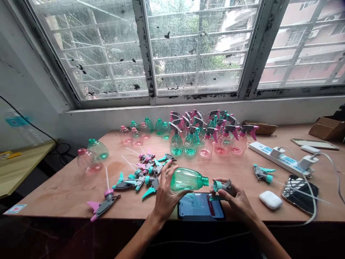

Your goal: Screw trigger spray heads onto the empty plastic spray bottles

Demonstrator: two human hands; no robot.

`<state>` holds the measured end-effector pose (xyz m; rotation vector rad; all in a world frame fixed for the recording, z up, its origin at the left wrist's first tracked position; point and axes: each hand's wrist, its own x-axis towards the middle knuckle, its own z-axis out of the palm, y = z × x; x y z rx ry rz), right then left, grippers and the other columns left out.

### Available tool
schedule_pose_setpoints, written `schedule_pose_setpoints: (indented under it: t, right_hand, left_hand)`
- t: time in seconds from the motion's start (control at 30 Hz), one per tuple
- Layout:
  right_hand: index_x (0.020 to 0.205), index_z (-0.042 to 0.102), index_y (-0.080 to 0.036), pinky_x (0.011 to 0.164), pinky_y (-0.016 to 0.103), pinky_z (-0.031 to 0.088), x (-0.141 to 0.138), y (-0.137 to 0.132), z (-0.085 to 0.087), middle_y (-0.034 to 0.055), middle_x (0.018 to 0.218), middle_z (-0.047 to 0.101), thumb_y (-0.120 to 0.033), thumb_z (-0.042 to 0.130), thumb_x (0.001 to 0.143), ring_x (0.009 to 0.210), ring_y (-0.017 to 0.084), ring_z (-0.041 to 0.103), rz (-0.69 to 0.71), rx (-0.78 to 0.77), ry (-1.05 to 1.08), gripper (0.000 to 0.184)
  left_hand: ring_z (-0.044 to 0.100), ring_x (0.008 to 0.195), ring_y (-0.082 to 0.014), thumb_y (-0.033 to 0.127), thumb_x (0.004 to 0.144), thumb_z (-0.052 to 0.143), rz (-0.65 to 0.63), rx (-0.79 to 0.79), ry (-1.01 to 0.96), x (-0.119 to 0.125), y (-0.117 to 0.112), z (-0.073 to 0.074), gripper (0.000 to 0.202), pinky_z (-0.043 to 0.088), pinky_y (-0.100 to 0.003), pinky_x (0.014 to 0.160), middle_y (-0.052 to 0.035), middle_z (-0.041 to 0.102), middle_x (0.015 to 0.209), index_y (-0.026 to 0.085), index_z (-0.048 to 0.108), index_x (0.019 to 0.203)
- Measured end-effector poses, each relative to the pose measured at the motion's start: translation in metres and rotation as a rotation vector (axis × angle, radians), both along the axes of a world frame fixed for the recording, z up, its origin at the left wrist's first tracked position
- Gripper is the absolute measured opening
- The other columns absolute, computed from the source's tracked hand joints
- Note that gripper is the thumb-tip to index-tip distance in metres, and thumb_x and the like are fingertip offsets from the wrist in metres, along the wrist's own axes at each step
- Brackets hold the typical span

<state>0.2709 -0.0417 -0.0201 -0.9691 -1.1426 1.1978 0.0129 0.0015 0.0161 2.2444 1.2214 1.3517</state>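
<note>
A: "Where is the translucent green plastic bottle point(185, 179) with the rounded body resting?"

B: "A bare left hand point(164, 189) is gripping it near its base, holding it sideways above a tan wooden table point(64, 194), its threaded neck pointing toward three o'clock."

A: "And the right hand point(238, 201)?"

B: "Its fingers are grasping a grey-and-teal plastic spray head point(224, 186); the collar is facing nine o'clock, toward the neck, a narrow gap separating the two."

A: "What is surrounding the bottle?"

B: "A lit, black-edged smartphone point(201, 207) is lying at six o'clock. Loose grey, teal and pink plastic spray heads point(147, 179) are lying heaped at nine. Green and pink plastic bottles with fitted spray tops point(206, 147) are standing clustered at one, while a long white plastic power strip point(262, 152) is lying between two and three."
</note>
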Motion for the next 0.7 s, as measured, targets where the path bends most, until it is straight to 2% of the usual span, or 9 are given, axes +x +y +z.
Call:
schedule_pose_setpoints:
  t: [0.1, 0.17, 0.23, 0.3, 0.37, 0.43, 0.5, 0.6, 0.7]
  right_hand:
    - [0.104, 0.073, -0.021, 0.071, 0.038, 0.060, -0.006, -0.008, 0.003, 0.0072, 0.081, 0.080, -0.048, 0.080, 0.075, 0.075, 0.029, 0.075, -0.051, 0.004, -0.069, 0.040]
    - [0.099, 0.075, -0.022, 0.067, 0.035, 0.059, -0.011, -0.011, 0.005, 0.0052, 0.078, 0.080, -0.049, 0.080, 0.074, 0.071, 0.028, 0.073, -0.124, 0.038, -0.102, 0.037]
    - [0.096, 0.076, -0.022, 0.060, 0.031, 0.057, -0.013, -0.013, 0.006, 0.0023, 0.071, 0.077, -0.047, 0.080, 0.074, 0.063, 0.025, 0.070, -0.180, 0.065, -0.123, 0.034]
    - [0.096, 0.076, -0.021, 0.055, 0.029, 0.054, -0.012, -0.013, 0.006, 0.0002, 0.064, 0.073, -0.045, 0.080, 0.074, 0.058, 0.022, 0.067, -0.185, 0.069, -0.144, 0.033]
    - [0.096, 0.075, -0.021, 0.054, 0.028, 0.053, -0.009, -0.011, 0.004, -0.0004, 0.064, 0.072, -0.044, 0.080, 0.075, 0.058, 0.022, 0.066, -0.173, 0.071, -0.153, 0.032]
    - [0.097, 0.074, -0.022, 0.055, 0.028, 0.054, -0.005, -0.009, 0.003, -0.0007, 0.067, 0.072, -0.041, 0.081, 0.073, 0.059, 0.021, 0.066, -0.164, 0.075, -0.157, 0.031]
    - [0.096, 0.074, -0.022, 0.055, 0.026, 0.054, -0.002, -0.008, 0.003, -0.0011, 0.070, 0.073, -0.037, 0.084, 0.070, 0.059, 0.020, 0.065, -0.149, 0.083, -0.165, 0.031]
    - [0.094, 0.073, -0.023, 0.055, 0.025, 0.054, -0.003, -0.008, 0.002, -0.0009, 0.075, 0.074, -0.034, 0.086, 0.069, 0.061, 0.019, 0.066, -0.135, 0.080, -0.158, 0.030]
    - [0.095, 0.072, -0.022, 0.055, 0.025, 0.054, -0.006, -0.008, 0.001, -0.0001, 0.077, 0.074, -0.035, 0.086, 0.071, 0.061, 0.018, 0.066, -0.163, 0.071, -0.132, 0.031]
  left_hand:
    - [0.041, 0.141, -0.0358, 0.049, 0.079, 0.078, -0.023, 0.001, 0.031, -0.002, -0.001, -0.009, 0.075, 0.042, -0.052, 0.109, -0.0137, 0.039, 0.153, 0.033, 0.041, 0.142]
    - [0.039, 0.143, -0.0350, 0.046, 0.081, 0.077, -0.049, 0.022, 0.045, -0.002, -0.003, -0.013, 0.076, 0.042, -0.052, 0.110, -0.0144, 0.040, 0.153, 0.032, 0.036, 0.144]
    - [0.033, 0.146, -0.0345, 0.043, 0.085, 0.075, -0.094, 0.062, 0.043, 0.000, -0.006, -0.016, 0.079, 0.038, -0.054, 0.114, -0.0164, 0.033, 0.157, 0.030, 0.028, 0.148]
    - [0.023, 0.150, -0.0354, 0.042, 0.084, 0.075, -0.144, 0.067, 0.046, 0.001, -0.008, -0.016, 0.092, 0.032, -0.055, 0.117, -0.0194, 0.023, 0.161, 0.028, 0.015, 0.153]
    - [0.015, 0.152, -0.0363, 0.046, 0.083, 0.075, -0.185, 0.018, 0.053, 0.002, -0.009, -0.016, 0.108, 0.029, -0.056, 0.119, -0.0218, 0.014, 0.164, 0.025, -0.001, 0.156]
    - [0.013, 0.152, -0.0360, 0.050, 0.084, 0.072, -0.216, -0.049, 0.059, 0.001, -0.009, -0.015, 0.111, 0.028, -0.054, 0.120, -0.0219, 0.010, 0.165, 0.025, -0.008, 0.157]
    - [0.014, 0.152, -0.0361, 0.052, 0.086, 0.068, -0.234, -0.057, 0.055, -0.001, -0.008, -0.014, 0.104, 0.027, -0.054, 0.121, -0.0202, 0.013, 0.165, 0.027, -0.003, 0.158]
    - [0.016, 0.152, -0.0366, 0.052, 0.087, 0.067, -0.220, 0.011, 0.059, -0.002, -0.006, -0.013, 0.095, 0.026, -0.056, 0.120, -0.0180, 0.021, 0.163, 0.030, 0.008, 0.157]
    - [0.023, 0.150, -0.0358, 0.047, 0.089, 0.067, -0.184, 0.033, 0.057, -0.002, -0.006, -0.015, 0.090, 0.030, -0.056, 0.118, -0.0163, 0.030, 0.159, 0.033, 0.009, 0.157]
